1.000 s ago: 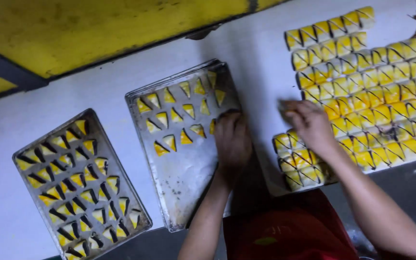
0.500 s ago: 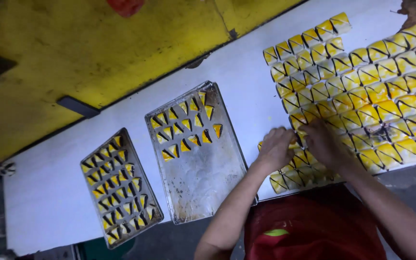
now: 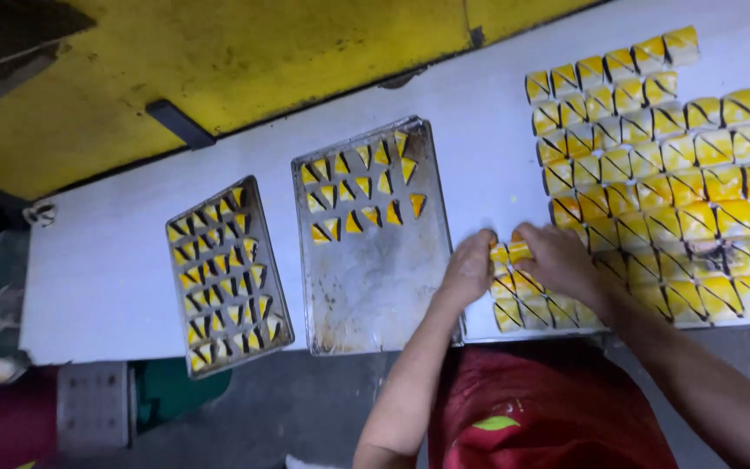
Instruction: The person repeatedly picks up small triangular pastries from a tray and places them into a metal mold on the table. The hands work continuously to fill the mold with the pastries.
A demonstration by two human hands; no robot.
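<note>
Hands | my left hand (image 3: 469, 271) and right hand (image 3: 553, 259) met, fingers pinched on yellow triangular cake pieces (image 3: 509, 254) at lower centre-right, at the cut slab's (image 3: 687, 174) left edge | half-filled metal tray (image 3: 366, 287) just left | I judged: lift pieces gently, keep icing upward, avoid smearing.

A long white table (image 3: 115, 269) runs across the view against a yellow floor. On it lie two metal trays: the left tray (image 3: 226, 276) is full of yellow triangular cake pieces, the middle tray (image 3: 373, 287) holds pieces only in its upper part, its lower part bare. To the right, directly on the table, rows of yellow square cakes (image 3: 696, 174) sit packed tight together
</note>
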